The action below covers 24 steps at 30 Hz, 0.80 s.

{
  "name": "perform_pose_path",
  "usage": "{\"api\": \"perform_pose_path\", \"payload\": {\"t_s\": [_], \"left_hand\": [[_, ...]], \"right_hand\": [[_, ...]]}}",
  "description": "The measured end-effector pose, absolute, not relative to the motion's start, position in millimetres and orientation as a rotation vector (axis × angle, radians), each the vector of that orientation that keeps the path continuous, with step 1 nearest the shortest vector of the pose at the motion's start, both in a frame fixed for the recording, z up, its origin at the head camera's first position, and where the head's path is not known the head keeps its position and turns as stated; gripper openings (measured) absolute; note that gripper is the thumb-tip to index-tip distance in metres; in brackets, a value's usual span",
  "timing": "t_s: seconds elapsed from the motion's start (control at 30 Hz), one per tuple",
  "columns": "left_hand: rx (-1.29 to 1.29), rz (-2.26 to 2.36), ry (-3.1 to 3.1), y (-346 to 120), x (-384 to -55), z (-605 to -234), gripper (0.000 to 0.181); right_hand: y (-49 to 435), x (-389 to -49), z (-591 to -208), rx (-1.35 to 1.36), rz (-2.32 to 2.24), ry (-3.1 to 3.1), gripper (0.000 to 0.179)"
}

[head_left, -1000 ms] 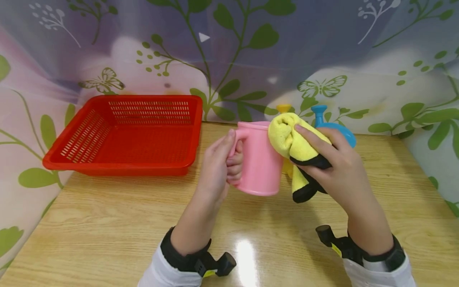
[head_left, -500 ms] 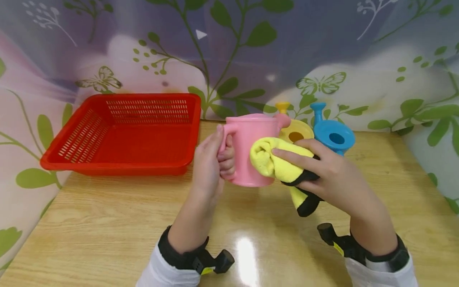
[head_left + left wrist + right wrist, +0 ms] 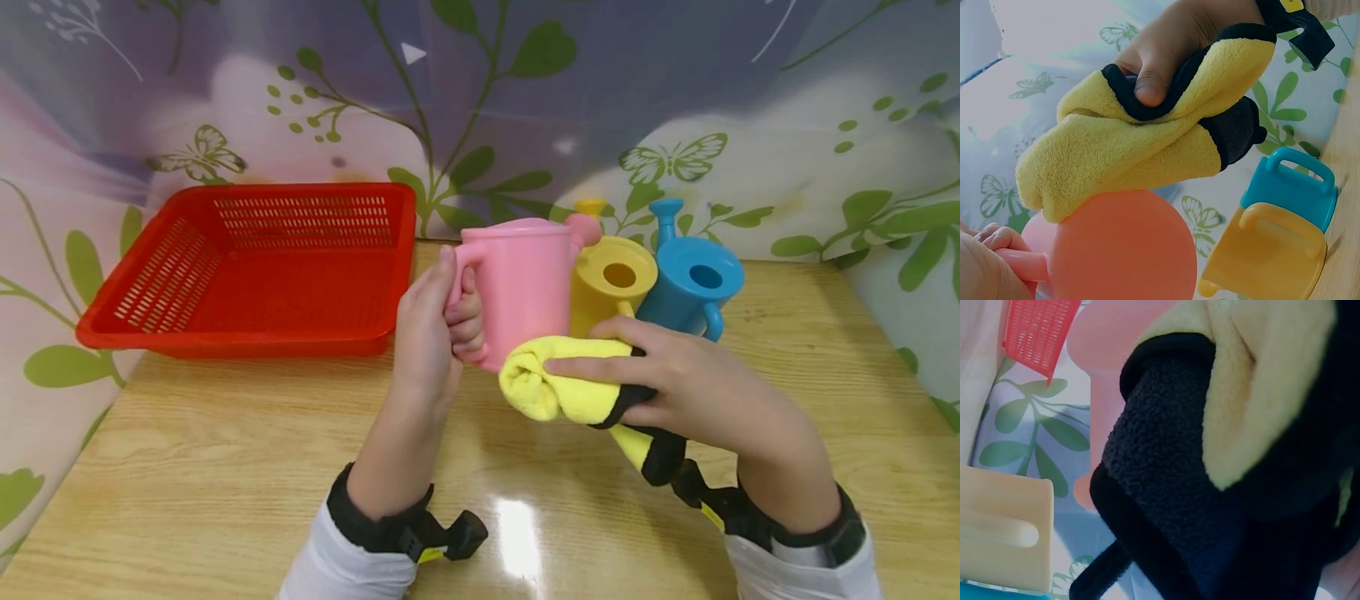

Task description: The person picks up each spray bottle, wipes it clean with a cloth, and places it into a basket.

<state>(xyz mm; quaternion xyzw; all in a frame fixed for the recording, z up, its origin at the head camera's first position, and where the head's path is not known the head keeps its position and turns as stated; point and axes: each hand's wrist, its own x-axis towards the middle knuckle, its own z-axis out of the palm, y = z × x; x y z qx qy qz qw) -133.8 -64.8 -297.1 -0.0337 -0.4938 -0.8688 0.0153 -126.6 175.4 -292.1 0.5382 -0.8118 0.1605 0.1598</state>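
In the head view my left hand [image 3: 429,329] grips the handle of a pink watering can [image 3: 525,287], held up off the table with its spout toward the right. A bunched yellow cloth with black edging [image 3: 573,379] is in my right hand [image 3: 675,383], fingers over its top. The cloth overlaps the can's lower right edge. From the left wrist view, the cloth [image 3: 1122,150] lies against the rim of the can's round bottom [image 3: 1129,250], and my right thumb [image 3: 1150,87] presses into its fold. Dark cloth [image 3: 1160,444] fills much of the right wrist view.
A yellow watering can [image 3: 611,275] and a blue watering can [image 3: 693,283] stand side by side at the table's back, right of the pink one. A red plastic basket [image 3: 247,337] sits at the back left. A printed curtain [image 3: 480,108] hangs behind the wooden table [image 3: 225,475].
My right hand has slid the cloth down and left along the pink can, from its upper right side to its bottom edge. My left hand has shifted the can slightly up and left.
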Motion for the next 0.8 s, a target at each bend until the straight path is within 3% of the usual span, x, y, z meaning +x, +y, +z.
{"api": "perform_pose_path", "payload": {"t_s": [0.43, 0.5, 0.67, 0.8], "left_hand": [[-0.185, -2.726, -1.562, -65.2, -132.1, -295.6, 0.037], [-0.187, -2.729, -1.559, -65.2, -132.2, -295.6, 0.037], [-0.202, -2.737, -1.539, -64.9, -134.3, -296.9, 0.037], [-0.221, -2.759, -1.556, -63.6, -135.4, -298.9, 0.037]], "right_hand": [[173.7, -124.9, -291.2, 1.469, 0.414, -2.274, 0.04], [173.2, -125.8, -291.8, 1.449, 0.412, -2.265, 0.032], [173.3, -132.0, -292.9, 1.377, 0.463, -2.237, 0.063], [174.4, -136.6, -294.5, 1.28, 0.544, -2.231, 0.034]]}}
